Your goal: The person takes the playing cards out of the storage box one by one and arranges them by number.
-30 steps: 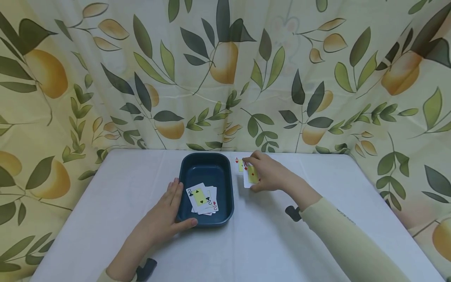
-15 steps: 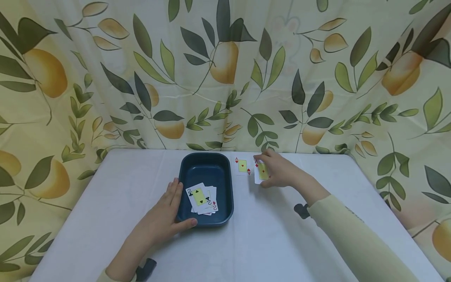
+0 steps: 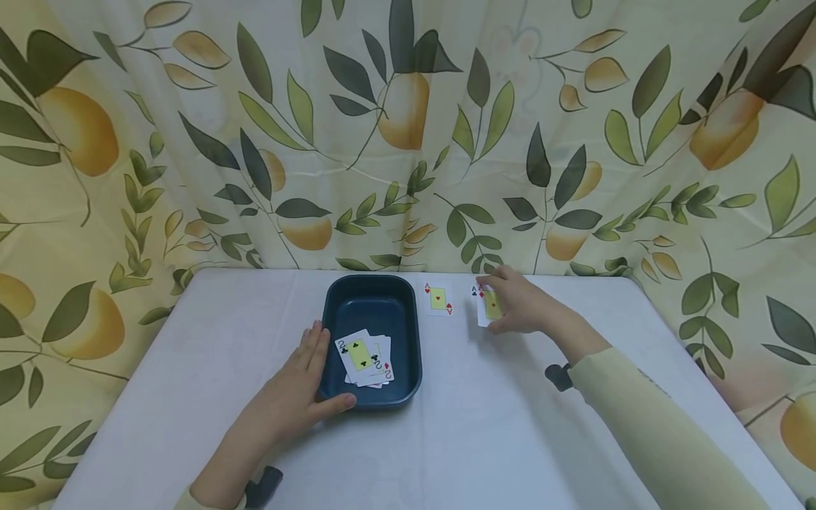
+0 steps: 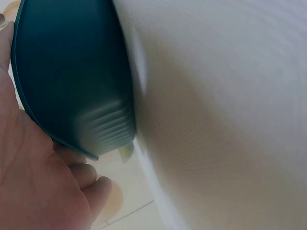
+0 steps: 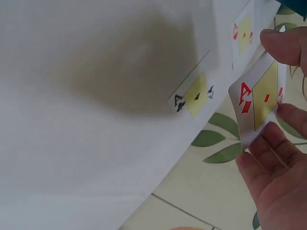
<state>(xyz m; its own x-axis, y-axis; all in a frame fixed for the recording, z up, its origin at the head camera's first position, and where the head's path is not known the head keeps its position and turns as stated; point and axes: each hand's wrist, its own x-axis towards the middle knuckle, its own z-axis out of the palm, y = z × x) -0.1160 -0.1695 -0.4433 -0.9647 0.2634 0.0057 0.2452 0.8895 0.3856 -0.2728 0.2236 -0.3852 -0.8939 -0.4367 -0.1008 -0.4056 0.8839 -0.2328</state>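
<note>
My right hand (image 3: pixel 525 303) pinches a playing card, the ace of diamonds (image 5: pixel 266 98), between thumb and fingers, tilted above the table's far side. Below it on the white cloth lies the ace of clubs (image 5: pixel 195 95), mostly covered in the head view. The ace of hearts (image 3: pixel 438 299) lies face up between that spot and the dark blue tray (image 3: pixel 408 333). At the tray's left side rests my left hand (image 3: pixel 290 397), fingers straight along the rim and thumb at the near corner. Inside the tray, a two of clubs (image 3: pixel 358 353) tops a small overlapping pile of cards.
White cloth covers the table (image 3: pixel 484 439), whose far edge meets a curtain (image 3: pixel 408 142) printed with fruit and leaves. A black wrist device (image 3: pixel 559 377) shows beside the right sleeve, another (image 3: pixel 263 487) by the left wrist.
My right hand has moved rightward with the ace of diamonds, away from the ace of hearts, which has come fully into sight. Part of the ace of clubs now shows. The left hand has stayed put.
</note>
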